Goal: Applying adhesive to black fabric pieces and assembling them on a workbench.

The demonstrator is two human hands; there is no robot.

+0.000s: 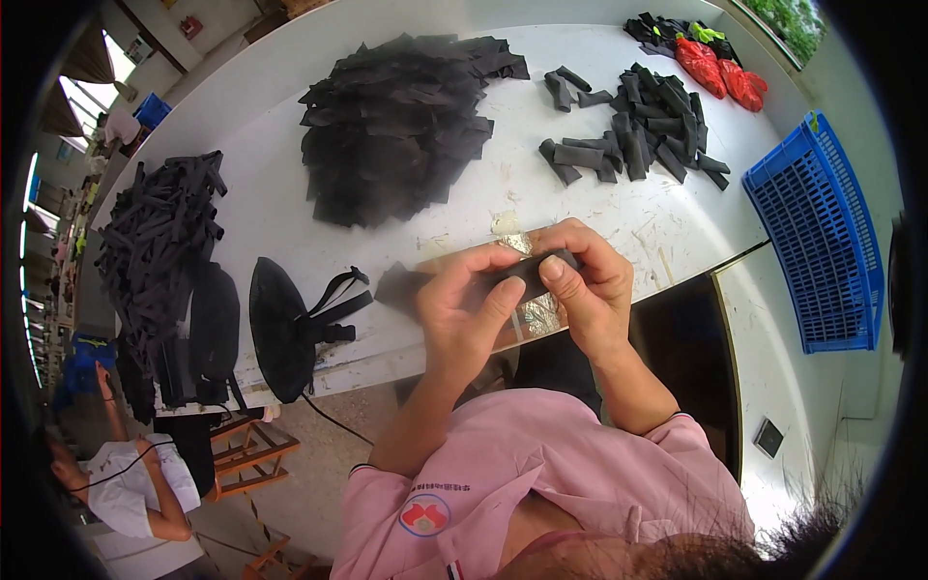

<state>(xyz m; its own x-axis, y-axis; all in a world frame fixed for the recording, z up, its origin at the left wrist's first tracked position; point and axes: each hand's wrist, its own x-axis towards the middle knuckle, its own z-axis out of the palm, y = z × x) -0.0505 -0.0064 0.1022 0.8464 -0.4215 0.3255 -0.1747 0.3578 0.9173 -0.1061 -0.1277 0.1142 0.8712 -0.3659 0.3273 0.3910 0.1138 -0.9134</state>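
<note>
Close to the near edge of the white table, both my hands hold a piece of black fabric [532, 277]. My left hand [462, 307] grips it with thumb and bent fingers, and a flat end of dark fabric shows to the left of that hand. My right hand [592, 285] pinches the other end, thumb on top. The part between my thumbs looks folded or rolled; the fingers hide much of it. Beneath my hands, crinkled silvery tape [541, 314] covers part of the table edge. Farther back lies a broad heap of flat black fabric pieces [396, 135].
Rolled black fabric pieces [638, 135] lie at the back right, near red plastic bags [710, 70]. Black strips [159, 227], a long black pad [214, 324] and a strapped black piece [280, 329] lie left. A blue crate [817, 237] stands right. Another person [145, 483] works lower left.
</note>
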